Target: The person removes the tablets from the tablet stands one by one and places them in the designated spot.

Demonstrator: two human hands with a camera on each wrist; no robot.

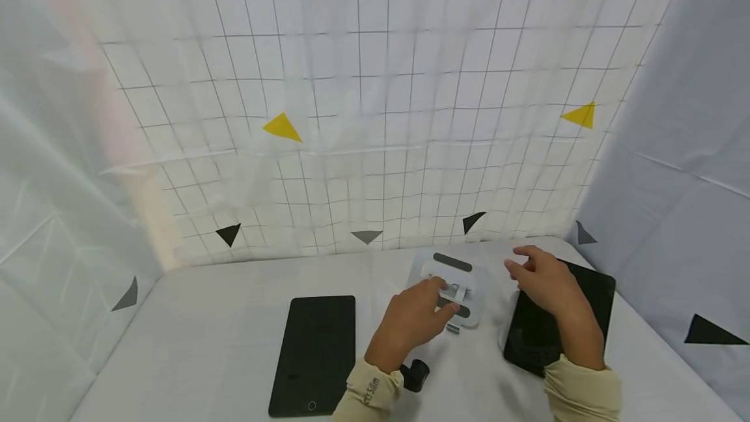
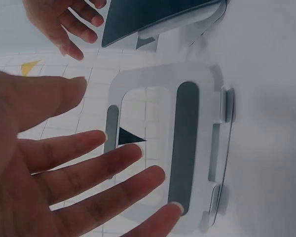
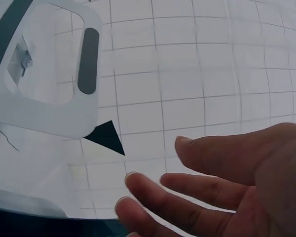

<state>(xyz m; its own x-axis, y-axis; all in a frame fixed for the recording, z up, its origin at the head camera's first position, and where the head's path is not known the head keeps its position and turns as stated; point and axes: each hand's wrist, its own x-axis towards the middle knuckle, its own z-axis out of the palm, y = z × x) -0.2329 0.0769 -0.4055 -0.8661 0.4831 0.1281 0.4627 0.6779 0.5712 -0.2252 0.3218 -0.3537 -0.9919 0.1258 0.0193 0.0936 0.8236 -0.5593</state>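
Observation:
A white tablet stand (image 1: pixel 452 262) with an open frame and dark grey pads stands near the back of the table. My left hand (image 1: pixel 413 318) is at its front, fingers spread and fairly straight; in the left wrist view the fingertips overlap the stand's frame (image 2: pixel 207 143), and the palm holds nothing. My right hand (image 1: pixel 547 282) hovers over a black tablet (image 1: pixel 530 331) at the right, its fingers loosely bent around nothing. That tablet sits tilted, with a pale support (image 2: pixel 182 22) showing beneath its edge in the left wrist view.
Another black tablet (image 1: pixel 319 350) with a round button lies flat at the left. A small black rounded object (image 1: pixel 417 375) is beside my left wrist, partly hidden by the sleeve. White sheeting with a grid (image 1: pixel 375 96) rises behind the table, and plain sheets flank both sides.

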